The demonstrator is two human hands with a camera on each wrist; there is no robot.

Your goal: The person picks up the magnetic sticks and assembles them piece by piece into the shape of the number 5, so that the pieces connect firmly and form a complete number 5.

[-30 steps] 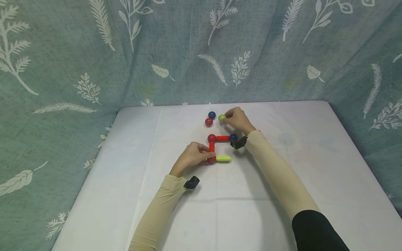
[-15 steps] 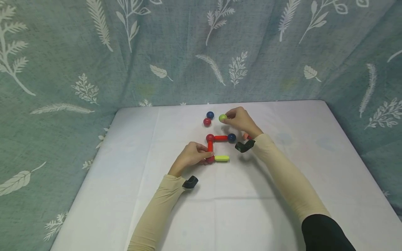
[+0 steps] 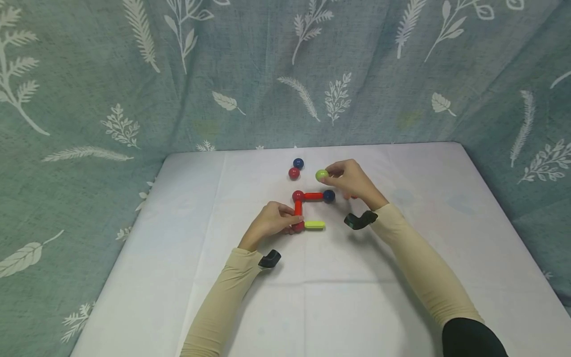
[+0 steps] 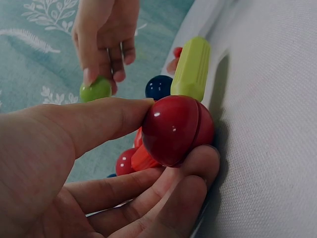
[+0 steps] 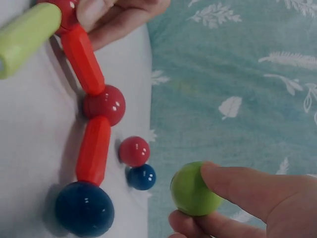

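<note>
My left hand (image 3: 272, 221) pinches a red ball (image 4: 171, 130) at the near corner of a joined ball-and-stick shape on the table. From that ball a yellow-green stick (image 3: 314, 225) points right and a red stick (image 5: 84, 59) runs back to a second red ball (image 3: 298, 196). Another red stick (image 3: 314, 196) leads from there to a dark blue ball (image 3: 328, 196). Raised behind the blue ball, my right hand (image 3: 352, 181) pinches a green ball (image 5: 194, 189) between thumb and fingers, apart from the shape.
A loose blue ball (image 3: 298, 163) and a loose red ball (image 3: 294, 173) sit close together near the table's back edge. Something small and red (image 3: 354, 197) lies partly hidden under my right hand. A leaf-patterned curtain (image 3: 250, 74) hangs behind the white table (image 3: 250, 307).
My right hand has carried the green ball away from the loose balls, to the right and toward me. My left hand keeps its hold on the red ball.
</note>
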